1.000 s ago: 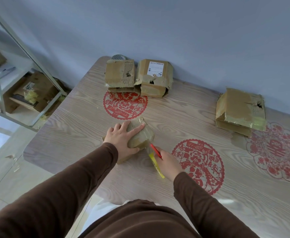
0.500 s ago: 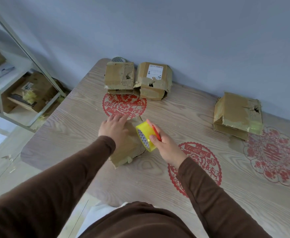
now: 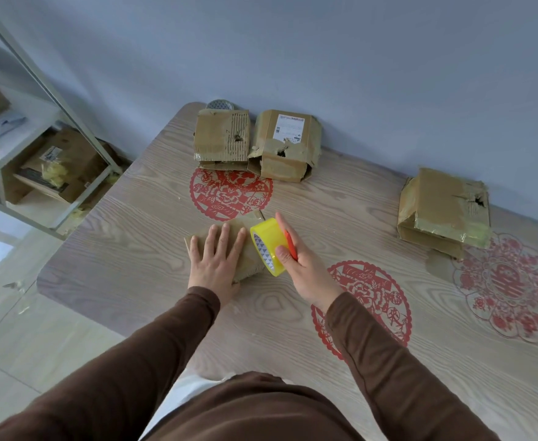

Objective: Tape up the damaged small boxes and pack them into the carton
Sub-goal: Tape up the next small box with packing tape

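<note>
We see the left hand [image 3: 216,261] lying flat, fingers spread, on a small flattened box [image 3: 245,249] near the front-left of the desk [image 3: 134,249]; its grip is wide, pressing rather than grasping. The right hand [image 3: 299,265] has its grip closed around a yellow tape roll [image 3: 269,246], thumb on the near rim, with a red cutter [image 3: 291,246] pinned against the palm. The roll stands on edge, touching the box's right side. Two torn boxes [image 3: 255,141] sit side by side at the far edge. A third torn box [image 3: 444,208] sits well apart, far right. Red paper-cut decals [image 3: 231,194] mark the desk top.
</note>
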### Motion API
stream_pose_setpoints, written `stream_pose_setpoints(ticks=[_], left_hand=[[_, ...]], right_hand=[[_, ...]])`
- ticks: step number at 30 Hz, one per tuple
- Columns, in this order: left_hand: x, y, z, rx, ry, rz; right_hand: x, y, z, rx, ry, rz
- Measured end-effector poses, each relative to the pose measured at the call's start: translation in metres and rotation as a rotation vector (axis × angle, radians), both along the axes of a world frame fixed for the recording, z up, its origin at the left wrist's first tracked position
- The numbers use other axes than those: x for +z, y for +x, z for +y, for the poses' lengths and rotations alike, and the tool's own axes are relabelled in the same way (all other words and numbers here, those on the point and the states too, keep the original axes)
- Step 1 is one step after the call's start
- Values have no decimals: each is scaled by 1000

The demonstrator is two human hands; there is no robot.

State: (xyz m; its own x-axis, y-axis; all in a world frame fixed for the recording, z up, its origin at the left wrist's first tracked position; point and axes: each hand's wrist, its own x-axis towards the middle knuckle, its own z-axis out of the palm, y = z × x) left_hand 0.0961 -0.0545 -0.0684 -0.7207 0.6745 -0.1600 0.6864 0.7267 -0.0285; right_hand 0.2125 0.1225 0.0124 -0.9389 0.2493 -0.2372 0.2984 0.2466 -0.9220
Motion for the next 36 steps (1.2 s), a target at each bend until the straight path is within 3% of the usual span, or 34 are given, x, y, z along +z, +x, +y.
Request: stream_pose_setpoints(ticks=[13,20,24,30,36], left_hand=[[10,-9,21,104,-174,-87],[3,-7,13,71,-92,0],[5,-8,19,93,-79,-6],[8,-12,17,65,-113,-14],[20,-21,19,73,-38,-53]], right_hand=[[-13,11,-7,-5,61,42],[0,15,-27,-71,95,25],[-2,33,-32,-150,120,-76],[-25,63,-32,-30,312,-327],[-11,52,-30,-49,311,-339]])
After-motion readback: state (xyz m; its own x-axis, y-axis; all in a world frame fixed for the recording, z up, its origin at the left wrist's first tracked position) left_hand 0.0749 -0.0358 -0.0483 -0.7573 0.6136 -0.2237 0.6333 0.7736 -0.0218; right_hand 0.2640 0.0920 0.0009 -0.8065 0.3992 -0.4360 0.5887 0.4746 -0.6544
